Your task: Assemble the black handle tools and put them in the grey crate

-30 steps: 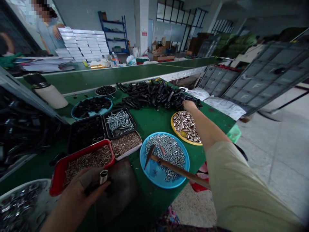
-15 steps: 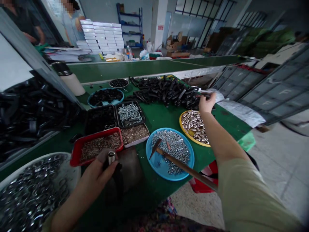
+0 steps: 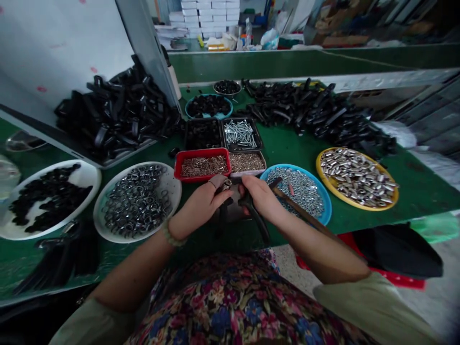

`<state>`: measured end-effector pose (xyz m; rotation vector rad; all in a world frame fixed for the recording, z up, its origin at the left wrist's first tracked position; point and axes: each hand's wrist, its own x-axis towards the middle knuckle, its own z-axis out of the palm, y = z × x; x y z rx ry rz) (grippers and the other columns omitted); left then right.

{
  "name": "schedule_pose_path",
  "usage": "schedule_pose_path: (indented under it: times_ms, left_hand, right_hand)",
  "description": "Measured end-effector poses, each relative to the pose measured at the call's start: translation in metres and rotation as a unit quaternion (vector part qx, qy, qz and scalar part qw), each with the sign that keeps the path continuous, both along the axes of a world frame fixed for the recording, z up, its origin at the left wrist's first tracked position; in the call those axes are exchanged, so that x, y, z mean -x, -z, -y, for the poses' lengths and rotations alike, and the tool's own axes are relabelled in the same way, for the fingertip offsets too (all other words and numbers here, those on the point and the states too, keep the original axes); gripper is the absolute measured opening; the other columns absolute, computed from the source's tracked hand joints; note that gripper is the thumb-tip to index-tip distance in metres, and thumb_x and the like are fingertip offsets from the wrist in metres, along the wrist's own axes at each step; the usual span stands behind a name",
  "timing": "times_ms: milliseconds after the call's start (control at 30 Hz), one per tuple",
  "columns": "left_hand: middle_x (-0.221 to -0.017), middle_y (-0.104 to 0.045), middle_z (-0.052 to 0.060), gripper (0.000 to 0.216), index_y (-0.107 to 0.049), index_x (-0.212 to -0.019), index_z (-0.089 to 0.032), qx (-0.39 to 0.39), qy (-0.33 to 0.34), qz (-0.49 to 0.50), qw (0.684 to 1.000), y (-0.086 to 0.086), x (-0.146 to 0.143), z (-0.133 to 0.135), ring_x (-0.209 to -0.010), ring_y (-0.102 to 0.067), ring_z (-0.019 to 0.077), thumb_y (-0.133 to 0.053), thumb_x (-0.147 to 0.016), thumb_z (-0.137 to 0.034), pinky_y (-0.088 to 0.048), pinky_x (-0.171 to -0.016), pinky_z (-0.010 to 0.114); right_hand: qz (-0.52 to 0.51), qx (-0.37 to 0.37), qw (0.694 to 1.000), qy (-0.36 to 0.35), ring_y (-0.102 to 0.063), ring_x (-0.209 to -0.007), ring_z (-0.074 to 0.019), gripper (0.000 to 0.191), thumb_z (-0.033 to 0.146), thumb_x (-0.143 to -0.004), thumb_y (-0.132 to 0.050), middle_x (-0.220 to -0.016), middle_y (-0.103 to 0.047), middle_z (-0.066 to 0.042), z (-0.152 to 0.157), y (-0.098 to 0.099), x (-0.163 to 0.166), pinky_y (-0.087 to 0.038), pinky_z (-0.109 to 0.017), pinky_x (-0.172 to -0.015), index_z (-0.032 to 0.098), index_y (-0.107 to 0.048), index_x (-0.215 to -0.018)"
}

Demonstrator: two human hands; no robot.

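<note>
The right hand [image 3: 261, 197] curls its fingers round the far end of a curved black bar-like piece [image 3: 259, 223], slanting rightward toward the person's body [image 3: 230, 302]. The left hand [image 3: 200, 207] pinches a short, ridged silver metal cylinder [image 3: 227, 184], end upward; the dark piece [image 3: 223, 213] below is too shadowed to make out.

Olive-beige sleeves [image 3: 366, 306], dark floral garment [image 3: 223, 306], pale beaded bracelet [image 3: 173, 236].
</note>
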<state>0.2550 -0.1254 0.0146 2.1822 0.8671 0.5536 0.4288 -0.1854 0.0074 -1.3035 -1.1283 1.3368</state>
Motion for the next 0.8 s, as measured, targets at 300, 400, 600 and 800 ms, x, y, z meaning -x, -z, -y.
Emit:
schedule_pose_path:
  times_ms: [300, 400, 600, 800]
  left_hand:
    - [-0.091, -0.067, 0.007, 0.025, -0.059, -0.098, -0.016, -0.041, 0.029, -0.054, 0.997, -0.001, 0.016, 0.005, -0.084, -0.064, 0.0198, -0.045, -0.096, -0.037, -0.047, -0.078, 0.031]
    - [-0.089, -0.066, 0.007, 0.024, -0.058, -0.097, -0.016, -0.031, -0.016, -0.049, 0.998, 0.002, 0.011, 0.013, -0.083, -0.063, 0.0201, -0.043, -0.097, -0.034, -0.047, -0.075, 0.03]
    - [-0.097, -0.066, 0.005, 0.02, -0.055, -0.106, -0.019, -0.014, -0.002, -0.015, 1.0, 0.005, 0.028, 0.005, -0.088, -0.063, 0.0193, -0.054, -0.092, -0.033, -0.049, -0.079, 0.031]
    - [-0.107, -0.061, 0.007, 0.026, -0.053, -0.117, -0.019, -0.168, -0.006, -0.082, 0.982, 0.027, 0.039, 0.011, -0.101, -0.058, 0.0212, -0.051, -0.091, -0.02, -0.048, -0.091, 0.035]
  right_hand:
    - [0.102, -0.081, 0.991, 0.001, -0.044, -0.055, -0.0113, 0.042, 0.051, -0.093, -0.044, -0.059, -0.044, 0.003, -0.004, -0.01, 0.025, -0.038, -0.025, -0.053, 0.02, -0.046, -0.063]
    - [0.099, -0.09, 0.987, 0.086, -0.046, -0.059, -0.0129, 0.042, 0.052, -0.094, -0.04, -0.062, -0.048, 0.002, 0.004, 0.0, 0.043, -0.04, -0.026, -0.055, 0.02, -0.049, -0.068]
    - [0.115, -0.11, 0.986, 0.052, -0.055, -0.068, -0.0169, 0.055, 0.058, -0.098, -0.02, -0.073, -0.058, -0.003, -0.014, 0.029, 0.033, -0.046, -0.031, -0.066, 0.02, -0.057, -0.086]
    - [0.612, -0.175, 0.764, -0.106, -0.048, -0.111, -0.0299, 0.029, 0.033, -0.094, -0.048, -0.109, -0.065, -0.016, -0.125, 0.037, 0.001, -0.033, -0.045, -0.096, 0.013, -0.068, -0.097]
